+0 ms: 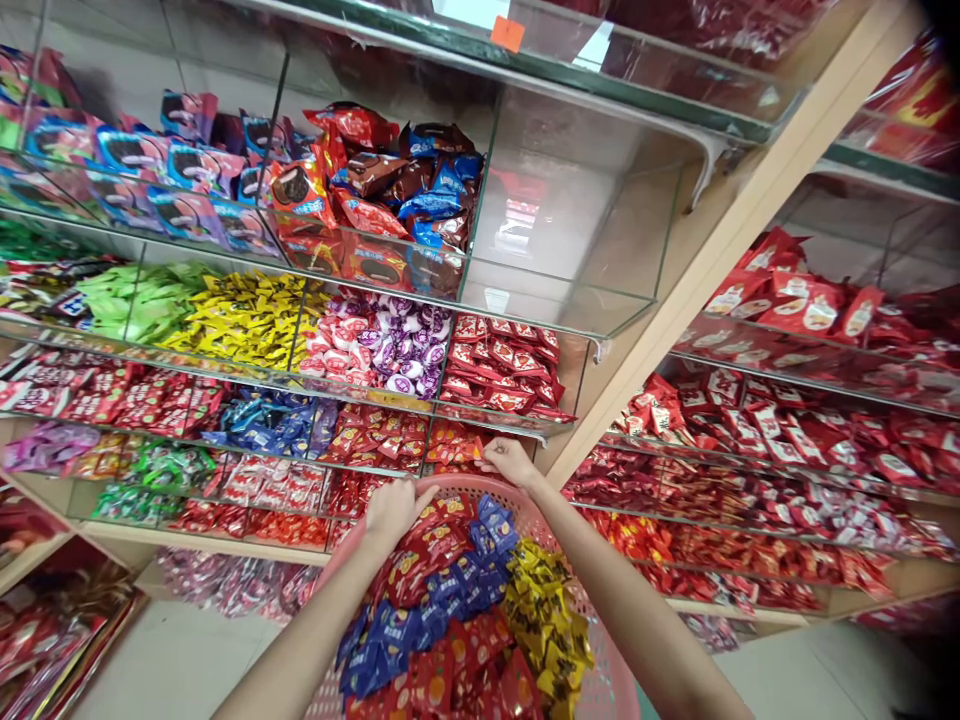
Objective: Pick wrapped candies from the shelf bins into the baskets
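Shelves [525, 300] of sweets behind; basket [600, 680], cut off at 6 o'clock, runs toward 12; left hand [391, 508] and right hand [510, 462] clasp its far rim.

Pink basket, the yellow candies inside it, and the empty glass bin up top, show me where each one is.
pink basket [607, 690]: head view, mesh side wall at lower right.
yellow candies [544, 610]: head view, middle of the pile.
empty glass bin [577, 215]: head view, its clear front pane.
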A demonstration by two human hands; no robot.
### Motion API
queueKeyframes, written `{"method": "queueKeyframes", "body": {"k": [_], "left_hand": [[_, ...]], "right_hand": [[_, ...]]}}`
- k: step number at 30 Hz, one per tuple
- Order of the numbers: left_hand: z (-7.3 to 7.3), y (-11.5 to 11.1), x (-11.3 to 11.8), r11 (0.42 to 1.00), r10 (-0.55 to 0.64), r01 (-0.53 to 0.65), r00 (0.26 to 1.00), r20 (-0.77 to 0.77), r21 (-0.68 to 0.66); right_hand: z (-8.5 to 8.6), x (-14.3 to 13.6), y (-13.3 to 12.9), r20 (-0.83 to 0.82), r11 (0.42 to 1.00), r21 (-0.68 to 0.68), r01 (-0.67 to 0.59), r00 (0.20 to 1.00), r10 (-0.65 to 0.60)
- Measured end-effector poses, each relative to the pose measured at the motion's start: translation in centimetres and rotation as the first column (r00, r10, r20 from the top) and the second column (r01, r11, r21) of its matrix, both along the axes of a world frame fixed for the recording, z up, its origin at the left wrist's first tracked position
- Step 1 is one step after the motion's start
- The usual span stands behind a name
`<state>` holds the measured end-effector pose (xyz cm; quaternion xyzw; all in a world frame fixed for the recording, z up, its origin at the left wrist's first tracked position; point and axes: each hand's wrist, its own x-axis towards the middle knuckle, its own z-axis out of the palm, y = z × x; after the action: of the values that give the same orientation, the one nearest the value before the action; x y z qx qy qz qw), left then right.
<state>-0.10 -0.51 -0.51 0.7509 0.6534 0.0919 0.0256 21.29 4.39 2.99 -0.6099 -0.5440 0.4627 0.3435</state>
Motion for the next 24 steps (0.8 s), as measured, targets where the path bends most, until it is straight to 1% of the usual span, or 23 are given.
{"method": "queueKeyframes", "body": {"k": [3, 6, 8, 10, 12, 14, 17, 19, 21, 24], "left_hand": [[0.1, 0.0, 0.0, 1.000, 0.001, -0.001, 1.000, -0.001, -0.006], [0.2, 0.1, 0.1, 1.000, 0.006, -0.006, 1.000, -0.001, -0.017], [0.2, 0.1, 0.1, 1.000, 0.004, -0.004, 1.000, 0.000, -0.026], [0.1, 0.1, 0.2, 0.999, 0.000, 0.000, 1.000, 0.001, -0.036], [0.1, 0.1, 0.2, 0.999, -0.003, 0.003, 1.000, 0.002, -0.044], [0.0, 0.2, 0.2, 0.999, -0.006, 0.006, 1.000, 0.001, -0.047], [0.0, 0.2, 0.2, 0.999, -0.011, 0.011, 1.000, 0.001, -0.035], [-0.1, 0.2, 0.2, 1.000, -0.013, 0.013, 1.000, 0.002, -0.023], [-0.1, 0.2, 0.2, 1.000, -0.017, 0.017, 1.000, 0.005, -0.017], [-0.2, 0.2, 0.2, 0.999, -0.027, 0.027, 0.999, 0.018, -0.025]], "right_hand": [[1.0, 0.5, -2.1, -0.092, 0.994, 0.107, -0.014, 0.995, 0.024], [2.0, 0.5, -4.4, -0.134, 0.981, 0.185, -0.050, 0.988, 0.075], [2.4, 0.2, -6.1, -0.140, 0.975, 0.202, -0.089, 0.983, 0.119], [2.3, 0.0, -7.9, -0.145, 0.972, 0.182, -0.145, 0.974, 0.173], [1.8, -0.2, -9.7, -0.151, 0.967, 0.134, -0.216, 0.960, 0.235], [0.8, 0.0, -11.6, -0.152, 0.955, 0.078, -0.285, 0.944, 0.293], [-1.0, 0.7, -13.9, -0.144, 0.942, 0.035, -0.335, 0.931, 0.337], [-2.1, 1.2, -14.9, -0.140, 0.943, 0.033, -0.331, 0.933, 0.332], [-2.8, 1.5, -15.3, -0.141, 0.952, 0.042, -0.302, 0.942, 0.305], [-3.0, 1.2, -14.6, -0.162, 0.970, 0.065, -0.235, 0.957, 0.243]]}}
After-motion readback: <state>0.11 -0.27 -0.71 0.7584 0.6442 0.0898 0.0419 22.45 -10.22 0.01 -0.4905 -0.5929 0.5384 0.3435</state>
